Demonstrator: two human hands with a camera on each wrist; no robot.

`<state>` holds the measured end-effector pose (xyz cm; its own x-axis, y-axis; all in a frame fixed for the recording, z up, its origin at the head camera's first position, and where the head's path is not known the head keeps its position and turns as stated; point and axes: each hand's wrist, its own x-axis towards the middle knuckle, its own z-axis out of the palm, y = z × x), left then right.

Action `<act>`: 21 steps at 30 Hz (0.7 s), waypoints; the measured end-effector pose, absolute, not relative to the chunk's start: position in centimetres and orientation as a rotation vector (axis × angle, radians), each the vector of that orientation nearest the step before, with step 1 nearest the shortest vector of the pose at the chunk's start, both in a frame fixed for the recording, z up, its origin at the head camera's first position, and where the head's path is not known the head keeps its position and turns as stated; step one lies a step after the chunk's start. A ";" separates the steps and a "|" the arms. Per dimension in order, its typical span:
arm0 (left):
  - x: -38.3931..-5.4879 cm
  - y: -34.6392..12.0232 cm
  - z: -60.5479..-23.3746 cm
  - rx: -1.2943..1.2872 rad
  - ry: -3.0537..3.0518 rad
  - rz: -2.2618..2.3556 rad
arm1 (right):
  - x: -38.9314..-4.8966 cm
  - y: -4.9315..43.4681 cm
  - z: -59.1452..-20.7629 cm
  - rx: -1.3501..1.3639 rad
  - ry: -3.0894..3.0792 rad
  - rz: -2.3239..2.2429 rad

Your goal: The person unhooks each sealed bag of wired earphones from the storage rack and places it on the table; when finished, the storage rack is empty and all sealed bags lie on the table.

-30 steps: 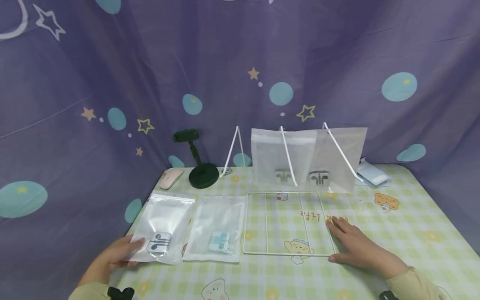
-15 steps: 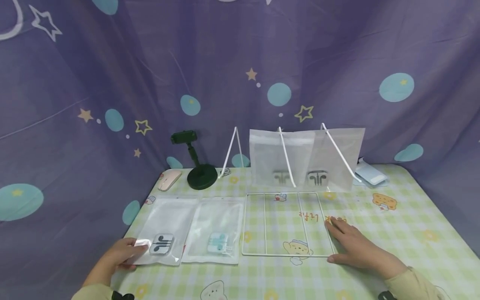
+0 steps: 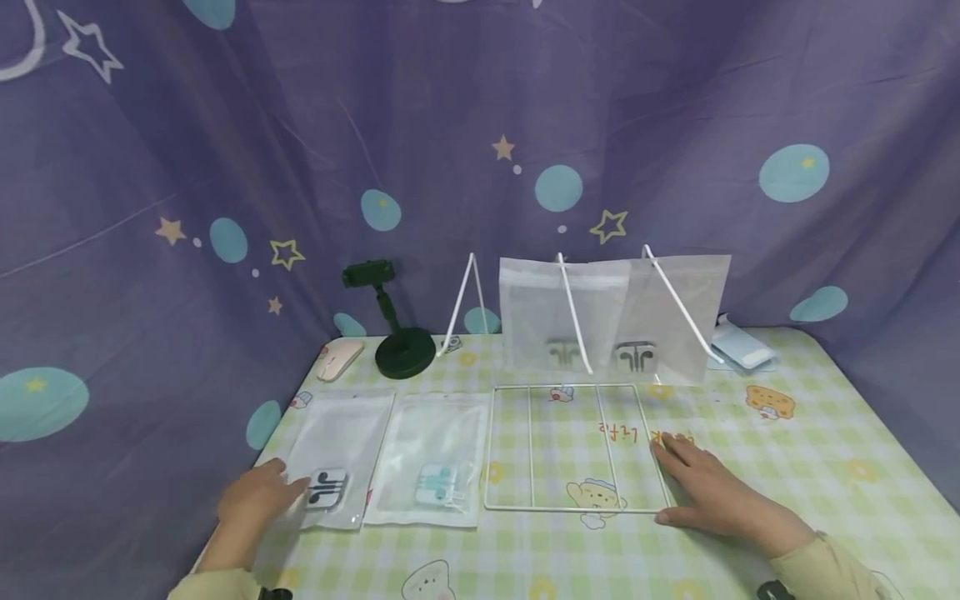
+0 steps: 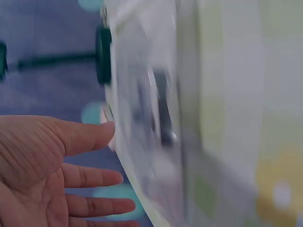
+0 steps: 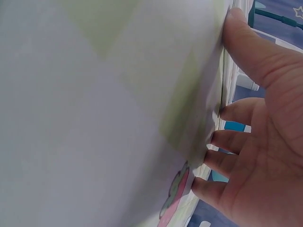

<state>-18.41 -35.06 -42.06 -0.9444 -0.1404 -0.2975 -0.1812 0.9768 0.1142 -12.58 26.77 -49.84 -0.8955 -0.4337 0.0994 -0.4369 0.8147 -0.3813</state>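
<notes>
At the left edge of a clear zip bag [image 3: 341, 437] is my left hand [image 3: 258, 500], its fingers extended and holding nothing. That bag lies flat with dark-and-white earphones [image 3: 327, 489] inside; the left wrist view shows my thumb [image 4: 90, 137] apart from it. Beside it lies a second zip bag [image 3: 427, 433] with light-blue-and-white earphones [image 3: 437, 483]. My right hand [image 3: 708, 492] rests with spread fingers on the tablecloth, against the right edge of a white wire rack [image 3: 577, 510]. Fingertips [image 5: 234, 111] touch the cloth in the right wrist view.
White prongs [image 3: 573, 312] rise at the back of the rack, with bagged earphones [image 3: 635, 357] hanging among them. A dark green stand [image 3: 405, 352] and a pale mouse [image 3: 340, 360] stand back left. A light blue packet [image 3: 744, 347] lies back right.
My left hand has let go of the left zip bag and drawn slightly up, its fingers now straighter. The bag had shifted slightly right and settled flat. My right hand stays put.
</notes>
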 end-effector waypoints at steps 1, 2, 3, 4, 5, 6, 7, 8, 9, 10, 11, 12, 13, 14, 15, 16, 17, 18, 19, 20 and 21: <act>-18.3 -34.1 -42.0 -0.228 2.850 0.201 | -12.6 26.8 -49.8 0.716 -2.985 0.633; -18.2 -33.2 -42.0 -0.208 2.870 0.198 | -12.6 26.8 -49.8 0.717 -2.986 0.636; -18.1 -32.2 -41.9 -0.178 2.892 0.201 | -12.6 26.8 -49.8 0.719 -2.986 0.642; -18.0 -31.3 -41.8 -0.141 2.920 0.210 | -12.6 26.8 -49.8 0.720 -2.986 0.648; -17.9 -30.3 -41.8 -0.098 2.950 0.222 | -12.6 26.8 -49.8 0.722 -2.986 0.650; -17.8 -29.4 -41.9 -0.058 2.980 0.235 | -12.6 26.8 -49.8 0.724 -2.988 0.651; -17.7 -28.5 -41.9 -0.012 3.006 0.253 | -12.6 26.8 -49.8 0.722 -2.992 0.653; -17.6 -27.5 -42.0 0.028 3.030 0.269 | -12.6 26.8 -49.8 0.721 -2.993 0.650; -17.5 -26.6 -42.1 0.068 3.048 0.288 | -12.6 26.8 -49.8 0.719 -2.994 0.647; -17.5 -25.7 -42.3 0.109 3.064 0.308 | -12.6 26.9 -49.8 0.716 -2.995 0.643; -17.4 -24.8 -42.5 0.152 3.075 0.328 | -12.6 26.9 -49.8 0.713 -2.995 0.639; -17.4 -23.9 -42.8 0.181 3.078 0.354 | -12.6 26.9 -49.8 0.711 -2.996 0.635; -17.3 -23.0 -43.1 0.207 3.081 0.381 | -12.6 26.9 -49.8 0.709 -2.996 0.635; -17.3 -22.1 -43.4 0.235 3.083 0.409 | -12.6 26.9 -49.8 0.711 -2.992 0.636; -17.3 -21.2 -43.7 0.266 3.086 0.436 | -12.6 26.9 -49.8 0.714 -2.992 0.638; -17.3 -20.4 -44.1 0.304 3.091 0.462 | -12.7 26.9 -49.8 0.717 -2.992 0.643; -17.3 -19.6 -44.4 0.341 3.094 0.490 | -12.7 26.9 -49.8 0.721 -2.993 0.649; -17.4 -18.8 -44.8 0.395 3.098 0.516 | -12.7 26.9 -49.7 0.723 -2.998 0.654; -17.4 -18.1 -45.2 0.460 3.101 0.528 | -12.7 26.9 -49.7 0.723 -3.003 0.662; -17.5 -17.4 -45.5 0.544 3.105 0.535 | -12.7 26.9 -49.7 0.722 -3.010 0.670; -17.5 -16.8 -45.8 0.622 3.099 0.527 | -12.7 26.8 -49.6 0.721 -3.018 0.678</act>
